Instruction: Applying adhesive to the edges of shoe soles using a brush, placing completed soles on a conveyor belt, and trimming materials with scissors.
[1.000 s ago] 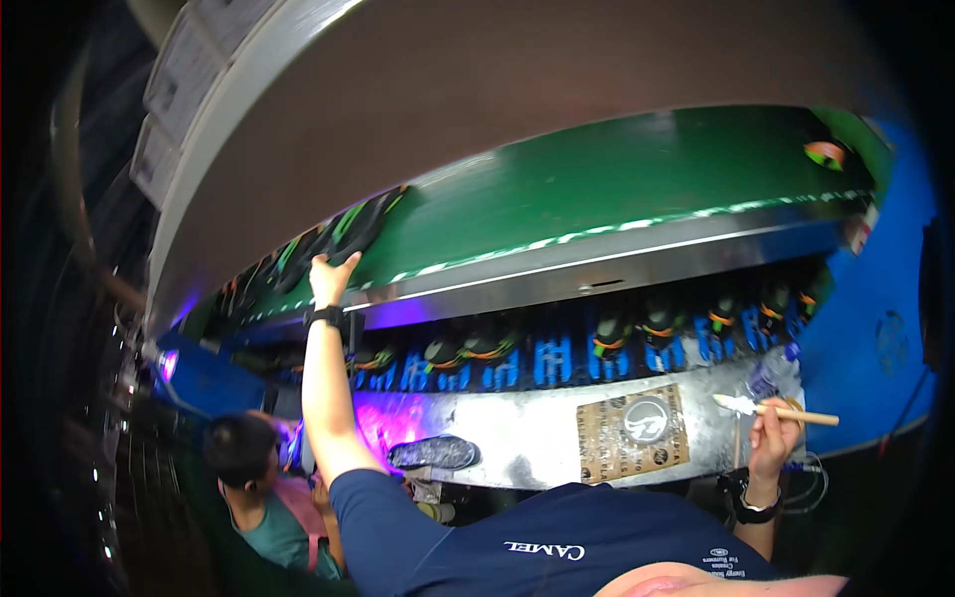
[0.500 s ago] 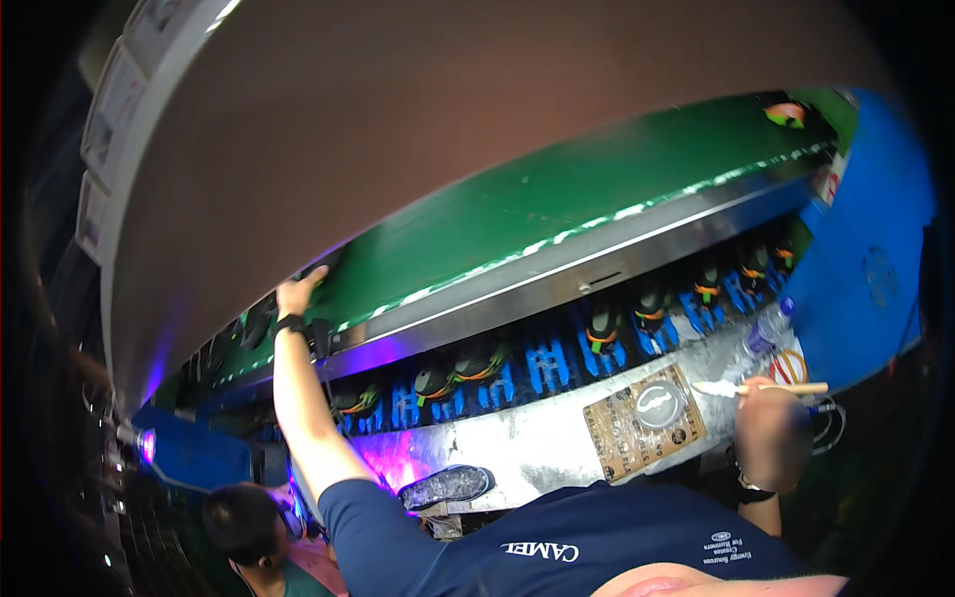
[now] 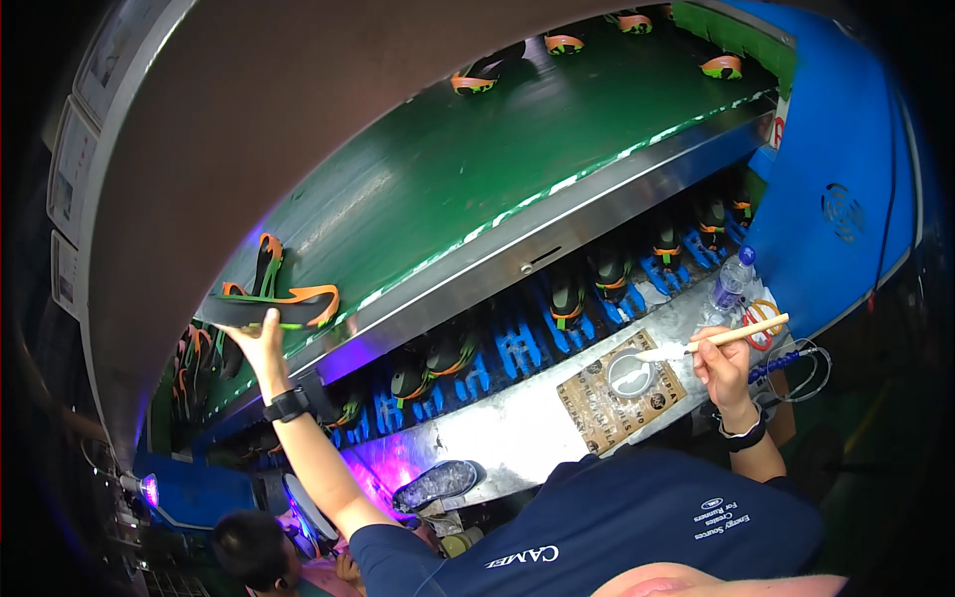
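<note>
The left hand (image 3: 259, 348) grips an orange-edged shoe sole (image 3: 290, 311) at the green belt (image 3: 438, 189); well apart, the right hand (image 3: 724, 372) holds a wooden brush (image 3: 758, 327), white tip near a round dish (image 3: 633, 392).

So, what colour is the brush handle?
The brush handle is pale tan, clearest in the head view.

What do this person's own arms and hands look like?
The left hand and right hand are both ungloved, ordinary human hands. There is a black wristband on the left wrist, and a dark band with a paler edge on the right. The short sleeves are navy.
</note>
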A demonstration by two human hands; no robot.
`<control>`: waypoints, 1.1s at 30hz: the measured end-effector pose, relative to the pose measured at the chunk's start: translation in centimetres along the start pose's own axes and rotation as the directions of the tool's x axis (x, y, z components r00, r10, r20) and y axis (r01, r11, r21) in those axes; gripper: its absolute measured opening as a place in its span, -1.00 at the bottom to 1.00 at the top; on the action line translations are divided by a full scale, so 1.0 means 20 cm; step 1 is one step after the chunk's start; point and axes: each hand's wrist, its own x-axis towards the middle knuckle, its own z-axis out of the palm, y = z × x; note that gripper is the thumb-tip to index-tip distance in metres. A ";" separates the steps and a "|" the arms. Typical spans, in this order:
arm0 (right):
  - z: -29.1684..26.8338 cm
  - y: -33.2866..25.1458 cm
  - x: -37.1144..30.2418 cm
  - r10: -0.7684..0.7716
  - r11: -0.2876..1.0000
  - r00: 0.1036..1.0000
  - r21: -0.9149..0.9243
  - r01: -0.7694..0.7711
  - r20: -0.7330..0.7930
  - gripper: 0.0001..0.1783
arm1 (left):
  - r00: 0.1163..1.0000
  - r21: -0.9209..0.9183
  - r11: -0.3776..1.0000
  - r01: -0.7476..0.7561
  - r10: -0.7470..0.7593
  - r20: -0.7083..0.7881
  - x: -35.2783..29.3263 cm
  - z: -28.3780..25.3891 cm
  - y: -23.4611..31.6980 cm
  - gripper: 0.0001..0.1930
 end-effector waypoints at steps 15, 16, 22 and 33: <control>-0.28 0.50 0.10 0.049 0.821 0.992 -0.570 0.027 0.119 -0.90 | 0.715 -0.619 0.362 0.697 -0.402 0.571 -0.91 0.49 0.49 -0.19; -0.30 0.57 0.12 0.085 0.811 0.988 -0.585 0.008 0.131 -0.89 | 0.717 -0.610 0.386 0.692 -0.465 0.520 -1.01 0.51 0.47 -0.17; -0.29 0.70 0.13 0.320 0.627 0.925 -0.777 -0.044 0.206 -0.85 | 0.476 -0.554 0.079 0.829 -0.620 0.623 -1.40 0.60 0.43 -0.14; -0.27 0.57 0.11 0.362 0.660 0.900 -0.748 -0.063 0.244 -0.84 | 0.621 -0.235 0.591 0.772 -0.619 0.482 -1.47 0.66 0.22 -0.22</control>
